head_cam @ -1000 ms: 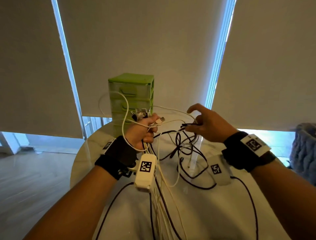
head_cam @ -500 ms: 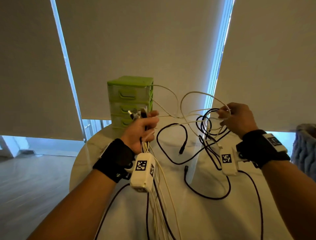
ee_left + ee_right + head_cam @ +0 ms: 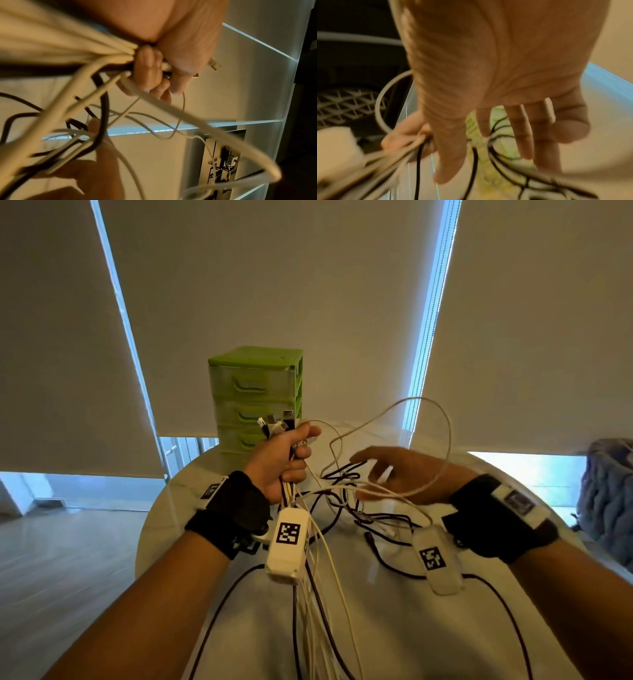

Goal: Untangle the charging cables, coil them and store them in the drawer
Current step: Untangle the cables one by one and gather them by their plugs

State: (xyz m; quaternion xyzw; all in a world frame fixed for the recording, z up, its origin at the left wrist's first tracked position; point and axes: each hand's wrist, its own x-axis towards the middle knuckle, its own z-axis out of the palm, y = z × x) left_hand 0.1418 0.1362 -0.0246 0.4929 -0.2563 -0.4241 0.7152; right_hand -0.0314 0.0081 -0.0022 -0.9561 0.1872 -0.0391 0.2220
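My left hand (image 3: 287,460) grips a bundle of white and black charging cables (image 3: 308,594) just below their plugs (image 3: 274,422), which stick up above the fist. In the left wrist view the fingers (image 3: 147,73) are curled tight round the cables. To its right, my right hand (image 3: 387,470) is blurred and reaches into the tangle of black cables (image 3: 342,475) with straight fingers (image 3: 522,135); black strands run between them. A white cable loop (image 3: 447,440) arcs over that hand. The green drawer unit (image 3: 255,392) stands behind with all drawers closed.
The round white table (image 3: 428,638) lies under both arms, with cable ends trailing toward me. A grey knitted item (image 3: 611,494) sits at the right edge. Closed roller blinds (image 3: 274,285) fill the background, and wooden floor (image 3: 68,559) lies to the left.
My right hand dropped from its raised position and moved left into the tangle, with its fingers now straight instead of curled on loops. The left hand barely moved.
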